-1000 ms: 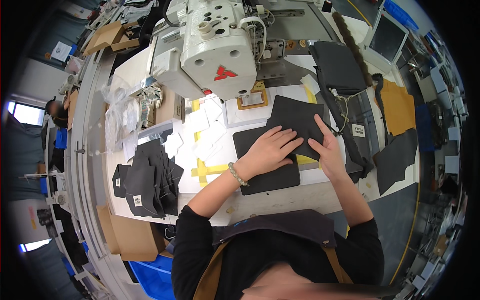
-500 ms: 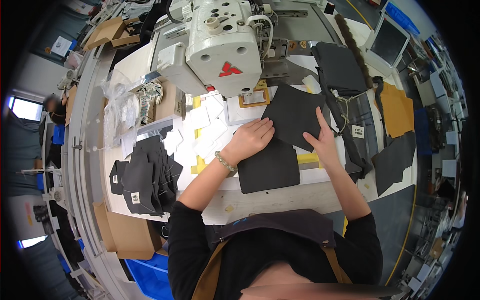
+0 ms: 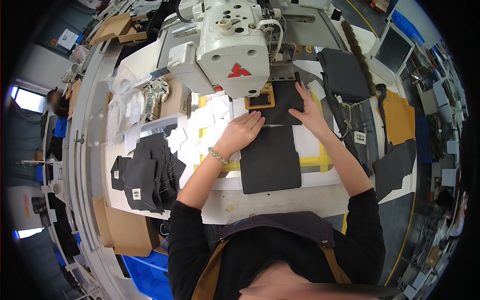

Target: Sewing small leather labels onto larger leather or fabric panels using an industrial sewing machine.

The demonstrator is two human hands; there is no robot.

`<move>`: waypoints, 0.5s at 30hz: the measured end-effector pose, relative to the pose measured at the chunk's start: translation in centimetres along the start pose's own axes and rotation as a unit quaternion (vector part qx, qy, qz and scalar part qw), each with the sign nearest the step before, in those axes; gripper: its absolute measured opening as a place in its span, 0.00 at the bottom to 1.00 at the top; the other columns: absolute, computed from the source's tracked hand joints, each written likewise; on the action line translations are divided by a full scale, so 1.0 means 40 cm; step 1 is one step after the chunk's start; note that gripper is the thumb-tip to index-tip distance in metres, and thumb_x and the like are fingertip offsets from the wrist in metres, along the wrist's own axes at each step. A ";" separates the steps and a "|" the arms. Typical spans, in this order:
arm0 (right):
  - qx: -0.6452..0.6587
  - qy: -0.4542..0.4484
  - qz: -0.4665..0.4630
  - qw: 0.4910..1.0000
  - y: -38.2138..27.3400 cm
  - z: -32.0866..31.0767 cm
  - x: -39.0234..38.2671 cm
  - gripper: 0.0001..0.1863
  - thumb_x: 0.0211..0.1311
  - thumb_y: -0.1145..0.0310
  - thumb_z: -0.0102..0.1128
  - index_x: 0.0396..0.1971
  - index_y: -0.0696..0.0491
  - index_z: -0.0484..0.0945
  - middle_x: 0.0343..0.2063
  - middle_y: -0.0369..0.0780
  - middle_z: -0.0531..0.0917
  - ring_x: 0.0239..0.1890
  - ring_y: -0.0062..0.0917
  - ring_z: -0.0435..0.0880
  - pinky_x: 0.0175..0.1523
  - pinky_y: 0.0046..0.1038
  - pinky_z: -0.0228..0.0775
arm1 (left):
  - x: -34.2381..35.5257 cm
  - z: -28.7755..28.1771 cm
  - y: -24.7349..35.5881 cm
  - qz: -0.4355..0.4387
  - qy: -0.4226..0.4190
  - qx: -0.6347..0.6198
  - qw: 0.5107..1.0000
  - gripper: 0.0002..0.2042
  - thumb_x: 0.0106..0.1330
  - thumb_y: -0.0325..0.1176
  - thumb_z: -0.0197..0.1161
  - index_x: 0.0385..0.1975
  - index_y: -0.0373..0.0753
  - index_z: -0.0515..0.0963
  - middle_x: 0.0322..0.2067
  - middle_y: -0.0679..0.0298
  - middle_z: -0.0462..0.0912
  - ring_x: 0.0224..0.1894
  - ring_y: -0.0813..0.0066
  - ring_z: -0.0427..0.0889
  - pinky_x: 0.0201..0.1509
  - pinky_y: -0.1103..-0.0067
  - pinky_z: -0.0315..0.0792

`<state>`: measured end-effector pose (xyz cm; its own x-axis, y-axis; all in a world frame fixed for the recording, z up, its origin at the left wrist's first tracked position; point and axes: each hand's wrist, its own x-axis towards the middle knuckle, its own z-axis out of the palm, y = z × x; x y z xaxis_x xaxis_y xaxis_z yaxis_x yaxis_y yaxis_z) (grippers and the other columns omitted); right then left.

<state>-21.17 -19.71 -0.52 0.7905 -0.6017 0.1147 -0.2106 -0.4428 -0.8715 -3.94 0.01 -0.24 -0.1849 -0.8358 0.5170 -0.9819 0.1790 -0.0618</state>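
Dark fabric panels (image 3: 272,150) were pressed flat beneath the sewing machine (image 3: 225,47) by left hand (image 3: 242,131) and right hand (image 3: 310,111), fingers spread, nothing gripped; blue bin (image 3: 145,275)'s contents were hidden.

The dark cloth panel (image 3: 270,160) looked matt and smooth; the sewing machine (image 3: 225,45) at upper centre was glossy painted metal; cardboard (image 3: 127,230) lay dull lower left.

Worktable clutter beside the machine

A stack of dark cut fabric pieces (image 3: 145,175) lay left, crumpled clear plastic bags (image 3: 125,100) beyond it, flat brown cardboard (image 3: 125,227) nearer, a grey monitor (image 3: 392,50) far right.
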 end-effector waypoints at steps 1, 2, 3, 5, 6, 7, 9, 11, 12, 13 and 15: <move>0.041 0.000 0.016 0.999 -0.016 0.014 0.012 0.46 0.54 0.80 0.67 0.72 0.48 0.54 0.74 0.47 0.50 0.72 0.33 0.58 0.68 0.30 0.59 | -0.007 -0.003 -0.001 -0.014 0.000 0.012 1.000 0.12 0.57 0.27 0.60 0.40 0.34 0.81 0.45 0.55 0.84 0.47 0.65 0.86 0.51 0.73 0.80; 0.083 0.000 0.033 0.996 -0.027 0.024 0.019 0.45 0.54 0.80 0.67 0.72 0.47 0.55 0.74 0.47 0.50 0.70 0.33 0.64 0.65 0.31 0.63 | -0.018 -0.002 -0.003 -0.014 -0.001 0.013 1.000 0.12 0.57 0.27 0.60 0.40 0.34 0.81 0.45 0.55 0.84 0.47 0.65 0.86 0.51 0.73 0.80; 0.084 0.000 0.033 0.996 -0.032 0.030 0.022 0.45 0.54 0.80 0.67 0.72 0.47 0.55 0.74 0.47 0.50 0.70 0.33 0.64 0.65 0.31 0.63 | -0.031 0.002 -0.006 -0.038 -0.004 0.027 0.999 0.12 0.57 0.26 0.60 0.40 0.34 0.81 0.45 0.55 0.84 0.47 0.65 0.86 0.51 0.73 0.80; 0.212 0.006 0.056 0.976 -0.041 0.042 0.028 0.43 0.54 0.81 0.66 0.70 0.46 0.57 0.74 0.45 0.51 0.60 0.30 0.74 0.60 0.30 0.69 | -0.043 0.000 -0.009 -0.064 -0.008 0.041 0.997 0.12 0.57 0.26 0.60 0.40 0.33 0.81 0.45 0.54 0.84 0.47 0.64 0.86 0.51 0.73 0.80; 0.212 0.006 0.056 0.976 -0.047 0.043 0.022 0.43 0.54 0.81 0.66 0.70 0.46 0.57 0.74 0.45 0.51 0.60 0.30 0.74 0.60 0.30 0.69 | -0.047 0.000 -0.009 -0.075 -0.009 0.044 0.996 0.12 0.57 0.26 0.60 0.40 0.33 0.81 0.45 0.54 0.84 0.46 0.64 0.86 0.51 0.73 0.80; 0.236 0.019 0.047 0.970 -0.055 0.043 0.010 0.40 0.55 0.80 0.65 0.68 0.46 0.61 0.73 0.43 0.54 0.56 0.28 0.76 0.58 0.29 0.70 | -0.050 -0.001 -0.010 -0.088 -0.010 0.048 0.995 0.12 0.57 0.26 0.60 0.40 0.33 0.80 0.45 0.54 0.84 0.46 0.64 0.86 0.51 0.73 0.80; 0.259 0.030 0.038 0.965 -0.054 0.045 -0.008 0.38 0.55 0.80 0.64 0.67 0.47 0.64 0.71 0.42 0.58 0.52 0.25 0.79 0.57 0.28 0.71 | -0.057 0.003 -0.013 -0.094 -0.014 0.052 0.994 0.12 0.57 0.26 0.60 0.41 0.33 0.80 0.46 0.54 0.84 0.46 0.64 0.86 0.51 0.73 0.80; 0.092 -0.007 -0.097 0.991 -0.036 0.029 -0.026 0.27 0.56 0.79 0.63 0.58 0.51 0.74 0.64 0.42 0.70 0.53 0.29 0.79 0.57 0.31 0.72 | -0.054 0.008 -0.013 -0.096 -0.018 0.054 0.994 0.12 0.57 0.26 0.59 0.41 0.33 0.80 0.46 0.53 0.83 0.46 0.64 0.86 0.51 0.72 0.80; 0.092 -0.007 -0.096 0.991 -0.035 0.024 -0.034 0.27 0.56 0.79 0.63 0.58 0.51 0.74 0.64 0.42 0.70 0.53 0.29 0.79 0.57 0.31 0.72 | -0.052 0.009 -0.015 -0.100 -0.022 0.056 0.993 0.12 0.57 0.26 0.59 0.41 0.33 0.80 0.46 0.53 0.83 0.47 0.64 0.86 0.51 0.72 0.80; 0.018 -0.022 -0.120 0.992 -0.036 0.020 -0.041 0.21 0.57 0.78 0.62 0.53 0.53 0.77 0.60 0.43 0.74 0.52 0.32 0.79 0.59 0.33 0.70 | -0.051 0.011 -0.016 -0.104 -0.024 0.057 0.993 0.12 0.57 0.26 0.59 0.41 0.33 0.80 0.46 0.52 0.83 0.47 0.65 0.85 0.51 0.72 0.80; -0.057 -0.037 -0.143 0.987 -0.029 0.016 -0.044 0.16 0.58 0.77 0.61 0.48 0.54 0.80 0.55 0.43 0.79 0.52 0.35 0.79 0.62 0.35 0.69 | -0.049 0.017 -0.014 -0.112 -0.026 0.059 0.992 0.12 0.57 0.25 0.59 0.41 0.33 0.80 0.46 0.53 0.84 0.47 0.64 0.85 0.51 0.72 0.80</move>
<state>-21.93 -17.71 -0.01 0.8660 -0.3930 0.3092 -0.0333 -0.6623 -0.7485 -3.06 1.22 -1.80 0.0403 -0.8738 0.4845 -0.9959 -0.0746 -0.0517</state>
